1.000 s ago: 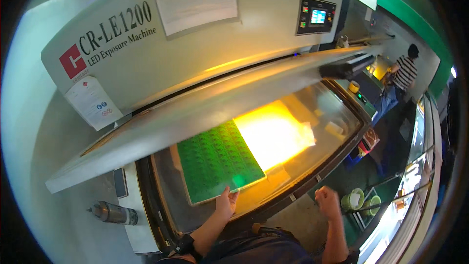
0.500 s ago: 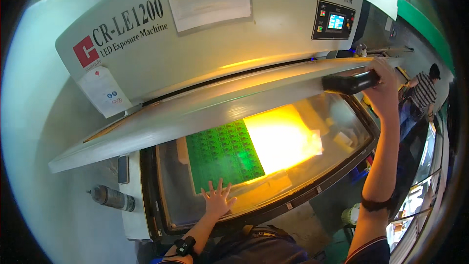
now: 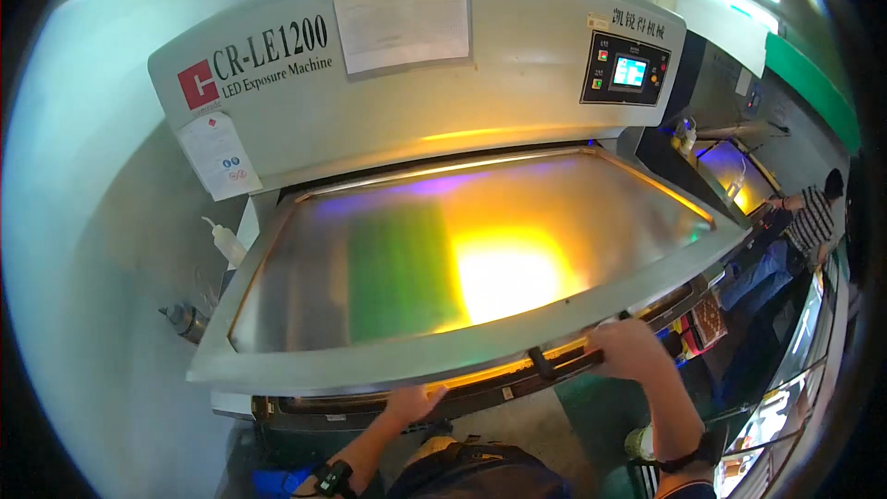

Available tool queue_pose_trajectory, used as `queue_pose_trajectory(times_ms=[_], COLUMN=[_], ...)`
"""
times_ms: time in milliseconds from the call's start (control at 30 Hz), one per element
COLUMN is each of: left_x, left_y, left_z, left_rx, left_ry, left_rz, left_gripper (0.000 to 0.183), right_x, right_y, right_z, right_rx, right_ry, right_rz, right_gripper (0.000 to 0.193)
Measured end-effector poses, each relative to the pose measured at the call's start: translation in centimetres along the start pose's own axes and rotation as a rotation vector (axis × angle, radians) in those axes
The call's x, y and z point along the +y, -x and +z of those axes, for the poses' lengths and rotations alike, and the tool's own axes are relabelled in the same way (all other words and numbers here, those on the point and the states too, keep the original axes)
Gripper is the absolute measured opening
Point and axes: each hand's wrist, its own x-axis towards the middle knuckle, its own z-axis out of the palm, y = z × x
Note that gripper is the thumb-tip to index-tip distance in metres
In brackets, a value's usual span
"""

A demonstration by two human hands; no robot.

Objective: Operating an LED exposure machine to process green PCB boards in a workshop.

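Observation:
A wide framed lid with a translucent sheet is lowered low over the bed of the exposure machine. A gap stays between its front edge and the bed's dark frame. My right hand is closed round the black handle at the lid's front edge. My left hand is at the bed's front edge, just below the lid; its thumb sticks out, and its other fingers are partly hidden. A green circuit board panel and a bright yellow-white glow show blurred through the sheet.
A control panel with a lit screen is on the machine's right side. A white squeeze bottle and a grey bottle stand left of the lid. At the right, a person in a striped shirt works by another lit bed.
My right hand has pulled the lid down by its handle, from raised to nearly level over the bed. My left hand has drawn back from the green panel to the front edge.

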Motion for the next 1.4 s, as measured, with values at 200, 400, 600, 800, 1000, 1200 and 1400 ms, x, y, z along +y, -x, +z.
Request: queue_pose_trajectory(times_ms=[200, 400, 600, 800, 1000, 1200, 1400], left_x=[7.8, 2.8, -8.8, -7.7, -7.2, -6.5, -5.8], left_y=[3.0, -4.5, -8.4, -8.3, -8.0, -8.8, -9.5], left_z=[3.4, -1.5, -0.8, -1.2, -1.5, -1.4, 0.1], left_rx=[-0.728, -0.348, 0.366, 0.337, 0.343, 0.361, 0.293], left_ry=[0.407, 0.143, -0.419, -0.440, -0.536, -0.538, -0.417], left_rz=[0.482, 0.401, 0.153, 0.128, 0.117, 0.117, -0.135], left_gripper=[0.054, 0.060, 0.074, 0.074, 0.074, 0.074, 0.098], right_x=[-0.6, 1.0, -0.8, -0.3, -0.3, 0.7, -0.2], right_y=[-1.1, -0.4, -0.1, -0.7, -0.6, 0.3, -0.4], right_z=[17.1, 28.8, 26.5, 27.6, 26.7, 29.4, 25.3], right_rx=[-0.597, -0.599, -0.638, -0.778, -0.744, -0.689, -0.386], right_ry=[0.189, 0.075, 0.071, 0.117, 0.086, 0.045, -0.226], right_rz=[0.061, 0.111, 0.148, 0.198, 0.161, 0.193, 0.087], right_gripper=[0.039, 0.039, 0.034, 0.032, 0.033, 0.034, 0.032])
